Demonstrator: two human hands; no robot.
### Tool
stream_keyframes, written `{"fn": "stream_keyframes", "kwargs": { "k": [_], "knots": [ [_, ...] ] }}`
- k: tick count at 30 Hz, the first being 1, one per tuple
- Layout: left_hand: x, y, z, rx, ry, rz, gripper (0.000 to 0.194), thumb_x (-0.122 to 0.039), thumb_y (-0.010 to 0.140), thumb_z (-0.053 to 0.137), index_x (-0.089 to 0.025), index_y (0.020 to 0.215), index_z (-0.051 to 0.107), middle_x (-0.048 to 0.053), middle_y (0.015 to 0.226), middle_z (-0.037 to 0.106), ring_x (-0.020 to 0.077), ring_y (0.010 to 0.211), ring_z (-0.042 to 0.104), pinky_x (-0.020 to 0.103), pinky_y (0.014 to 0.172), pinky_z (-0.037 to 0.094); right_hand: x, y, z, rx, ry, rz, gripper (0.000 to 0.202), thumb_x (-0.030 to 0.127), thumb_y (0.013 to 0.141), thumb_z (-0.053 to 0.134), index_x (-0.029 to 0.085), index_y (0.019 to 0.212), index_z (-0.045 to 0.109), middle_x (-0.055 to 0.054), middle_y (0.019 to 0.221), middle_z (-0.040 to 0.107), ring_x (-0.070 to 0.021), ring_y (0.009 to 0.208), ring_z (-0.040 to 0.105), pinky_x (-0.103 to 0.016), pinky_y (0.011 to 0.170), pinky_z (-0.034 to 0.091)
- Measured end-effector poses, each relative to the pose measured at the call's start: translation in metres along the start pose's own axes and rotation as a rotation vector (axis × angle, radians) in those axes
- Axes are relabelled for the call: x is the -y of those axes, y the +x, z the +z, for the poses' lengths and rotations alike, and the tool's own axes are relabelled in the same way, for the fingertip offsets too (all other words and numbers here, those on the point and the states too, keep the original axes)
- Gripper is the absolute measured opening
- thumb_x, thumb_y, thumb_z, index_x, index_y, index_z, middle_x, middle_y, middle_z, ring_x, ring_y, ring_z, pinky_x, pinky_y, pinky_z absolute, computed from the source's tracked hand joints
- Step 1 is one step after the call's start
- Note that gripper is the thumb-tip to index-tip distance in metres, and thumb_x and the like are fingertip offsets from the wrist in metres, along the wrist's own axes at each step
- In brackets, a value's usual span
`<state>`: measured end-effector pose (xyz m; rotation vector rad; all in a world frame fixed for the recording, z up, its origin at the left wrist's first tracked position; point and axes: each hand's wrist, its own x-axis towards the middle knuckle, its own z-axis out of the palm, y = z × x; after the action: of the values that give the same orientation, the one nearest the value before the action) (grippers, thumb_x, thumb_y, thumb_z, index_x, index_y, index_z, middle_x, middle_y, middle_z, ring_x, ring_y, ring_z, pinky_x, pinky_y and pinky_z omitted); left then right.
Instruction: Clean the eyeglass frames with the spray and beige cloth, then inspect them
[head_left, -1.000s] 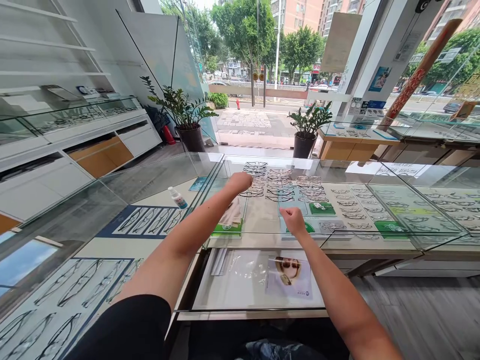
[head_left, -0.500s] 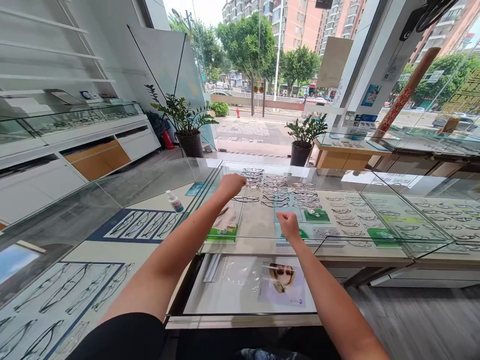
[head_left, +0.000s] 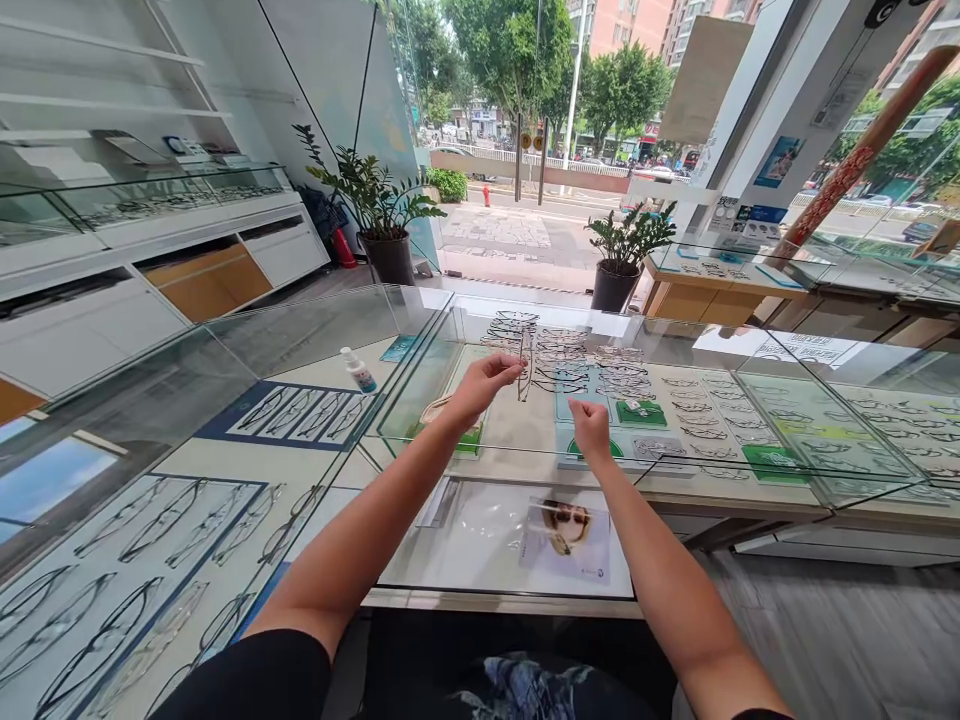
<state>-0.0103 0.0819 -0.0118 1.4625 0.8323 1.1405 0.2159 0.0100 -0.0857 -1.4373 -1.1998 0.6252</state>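
Above the glass case, my left hand pinches a thin pair of eyeglasses, which hangs upright at the fingertips. My right hand is curled closed to the right of it, over the front of the case; whatever its fingers may hold is hidden. Beyond the hands lie rows of eyeglasses in the case. A green box is just right of my right hand. Beneath my left wrist is another green box, with a pale cloth partly hidden by the arm.
Glass edges of the case run in front of the hands. A white spray bottle and a tray of frames are at the left. An open drawer holding a printed card is below. Potted plants stand behind.
My left hand has turned and now shows eyeglasses raised in its fingertips. My right hand stays closed in nearly the same place. The view has tilted down a little.
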Motion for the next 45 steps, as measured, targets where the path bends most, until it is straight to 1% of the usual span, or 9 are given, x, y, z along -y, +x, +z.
{"fn": "stream_keyframes", "kwargs": {
  "k": [4,8,11,13,16,21,24,30,45],
  "knots": [
    [0.026,-0.017,0.011,0.017,-0.216,-0.139,0.060,-0.065,0.068,0.100,-0.018,0.094,0.073,0.014,0.127,0.081,0.0270,0.122,0.074,0.037,0.100,0.054,0.002,-0.003,0.003,0.045,0.065,0.024,0.061,0.063,0.092,0.056,0.030,0.057,0.019,0.006,0.058,0.013,-0.0125,0.060,0.013,-0.034,0.056,0.017],
    [0.047,-0.035,0.019,0.018,-0.268,-0.209,0.057,-0.064,0.075,0.098,-0.019,0.101,0.074,0.013,0.128,0.081,0.0272,0.122,0.076,0.039,0.103,0.054,0.007,-0.011,0.007,0.084,0.107,0.028,0.064,0.066,0.090,0.061,0.030,0.057,0.020,0.006,0.058,0.014,-0.0120,0.060,0.014,-0.033,0.056,0.017],
    [0.059,-0.041,0.026,0.052,-0.289,-0.207,0.054,-0.063,0.079,0.097,-0.020,0.103,0.074,0.010,0.123,0.081,0.0256,0.119,0.076,0.039,0.102,0.055,0.010,-0.016,0.008,0.139,0.143,0.040,0.049,0.063,0.088,0.065,0.028,0.066,0.041,0.007,0.058,0.023,-0.0124,0.059,0.019,-0.032,0.056,0.018],
    [0.065,-0.041,0.028,0.063,-0.291,-0.158,0.055,-0.065,0.078,0.096,-0.020,0.101,0.074,0.009,0.117,0.081,0.0235,0.114,0.075,0.038,0.099,0.057,0.012,-0.018,0.010,0.221,0.179,0.067,0.038,0.062,0.087,0.068,0.026,0.083,0.058,0.010,0.056,0.027,-0.0123,0.056,0.018,-0.032,0.055,0.016],
    [0.071,-0.036,0.029,0.062,-0.283,-0.092,0.060,-0.069,0.075,0.097,-0.019,0.098,0.073,0.009,0.110,0.081,0.0196,0.101,0.073,0.034,0.091,0.058,0.013,-0.018,0.014,0.299,0.222,0.081,0.042,0.064,0.086,0.072,0.024,0.095,0.067,0.011,0.054,0.029,-0.0117,0.054,0.016,-0.032,0.055,0.013],
    [0.072,-0.036,0.026,0.112,-0.262,-0.089,0.052,-0.065,0.087,0.091,-0.019,0.102,0.071,0.008,0.115,0.079,0.0174,0.102,0.071,0.032,0.090,0.060,0.011,-0.016,0.018,0.316,0.239,0.089,0.050,0.068,0.084,0.076,0.020,0.099,0.075,0.009,0.054,0.035,-0.0111,0.055,0.019,-0.033,0.058,0.013],
    [0.070,-0.038,0.027,0.105,-0.255,-0.084,0.054,-0.066,0.085,0.091,-0.020,0.101,0.070,0.008,0.114,0.079,0.0185,0.104,0.072,0.033,0.090,0.061,0.012,-0.016,0.017,0.321,0.248,0.081,0.053,0.069,0.083,0.078,0.019,0.101,0.077,0.008,0.055,0.038,-0.0110,0.056,0.021,-0.032,0.058,0.014],
    [0.064,-0.038,0.030,0.102,-0.214,-0.089,0.058,-0.069,0.082,0.091,-0.021,0.102,0.067,0.008,0.114,0.079,0.0193,0.106,0.072,0.033,0.091,0.063,0.013,-0.014,0.016,0.319,0.267,0.063,0.050,0.069,0.083,0.079,0.020,0.094,0.076,0.011,0.055,0.029,-0.0107,0.056,0.019,-0.033,0.059,0.014],
    [0.059,-0.039,0.035,0.016,-0.224,-0.068,0.061,-0.072,0.077,0.092,-0.020,0.099,0.068,0.007,0.110,0.075,0.0224,0.112,0.071,0.036,0.090,0.066,0.013,-0.017,0.018,0.149,0.180,-0.015,0.040,0.059,0.086,0.076,0.020,0.092,0.079,0.010,0.059,0.027,-0.0126,0.058,0.025,-0.034,0.062,0.022]
  ]
}}
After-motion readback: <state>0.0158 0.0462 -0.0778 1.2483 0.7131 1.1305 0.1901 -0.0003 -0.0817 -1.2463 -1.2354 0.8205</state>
